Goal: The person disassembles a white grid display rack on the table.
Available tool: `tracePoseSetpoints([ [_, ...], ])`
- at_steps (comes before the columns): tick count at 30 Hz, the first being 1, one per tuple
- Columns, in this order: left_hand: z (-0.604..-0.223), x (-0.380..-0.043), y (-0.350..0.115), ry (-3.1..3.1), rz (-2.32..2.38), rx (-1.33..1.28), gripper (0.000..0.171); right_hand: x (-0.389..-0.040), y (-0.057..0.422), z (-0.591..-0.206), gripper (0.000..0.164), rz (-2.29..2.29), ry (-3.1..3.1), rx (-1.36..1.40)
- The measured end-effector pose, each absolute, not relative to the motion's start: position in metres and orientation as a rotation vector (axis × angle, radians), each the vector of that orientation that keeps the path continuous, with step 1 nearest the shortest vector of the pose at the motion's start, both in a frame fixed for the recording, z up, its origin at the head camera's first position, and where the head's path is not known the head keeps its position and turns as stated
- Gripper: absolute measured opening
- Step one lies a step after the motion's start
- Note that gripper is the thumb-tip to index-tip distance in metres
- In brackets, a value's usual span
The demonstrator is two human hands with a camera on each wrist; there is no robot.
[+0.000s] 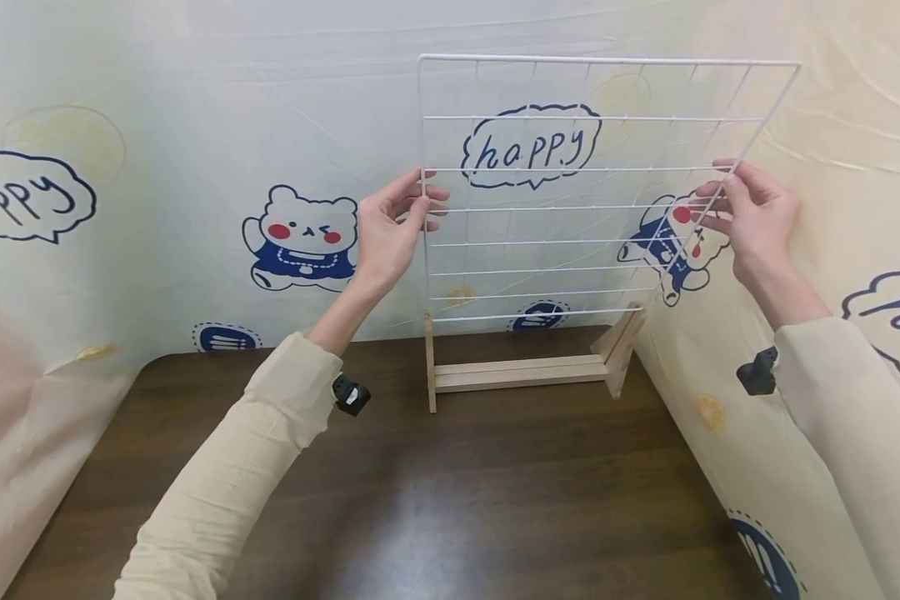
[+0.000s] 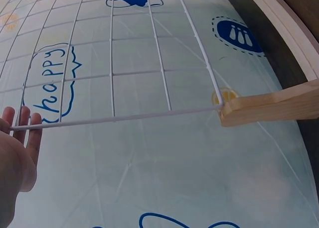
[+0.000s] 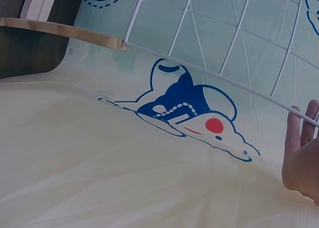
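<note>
A white wire grid panel [image 1: 540,169] stands upright over a light wooden stand [image 1: 521,375] in the head view. My left hand [image 1: 393,221] pinches the panel's left edge between thumb and fingers, about halfway up. On the opposite edge, my right hand [image 1: 765,212] grips at a similar height with thumb in front and fingers behind. The panel's lower corner meets the tip of a wooden side piece [image 2: 269,106] in the left wrist view. In the right wrist view the other lower corner sits at the end of the second side piece [image 3: 65,31].
The stand rests near the back of a dark brown wooden table [image 1: 390,483]. Pale printed cloth [image 1: 195,150] with bears and "happy" bubbles hangs behind and along both sides. Small black cameras [image 1: 351,395] are worn at both wrists over cream sleeves.
</note>
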State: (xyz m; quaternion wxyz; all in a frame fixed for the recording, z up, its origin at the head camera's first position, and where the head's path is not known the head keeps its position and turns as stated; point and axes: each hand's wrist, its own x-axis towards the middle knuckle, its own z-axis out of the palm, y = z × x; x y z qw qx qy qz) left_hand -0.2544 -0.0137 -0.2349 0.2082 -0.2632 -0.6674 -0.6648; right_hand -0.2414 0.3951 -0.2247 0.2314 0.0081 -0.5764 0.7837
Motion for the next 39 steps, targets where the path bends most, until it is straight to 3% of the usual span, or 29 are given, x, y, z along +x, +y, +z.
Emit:
tracePoseSetpoints([
  [15,-0.238,-0.251,-0.02,-1.869,-1.849,-0.725,0.032,-0.238,0.391,-0.226,0.021,2.136,-1.614,0.035],
  [26,-0.257,-0.27,-0.028,-1.862,-1.859,-0.74,0.035,-0.237,0.392,-0.228,0.021,2.196,-1.586,0.114],
  [39,-0.262,-0.259,-0.034,-1.898,-1.867,-0.716,0.034,-0.232,0.388,-0.235,0.02,2.161,-1.711,0.127],
])
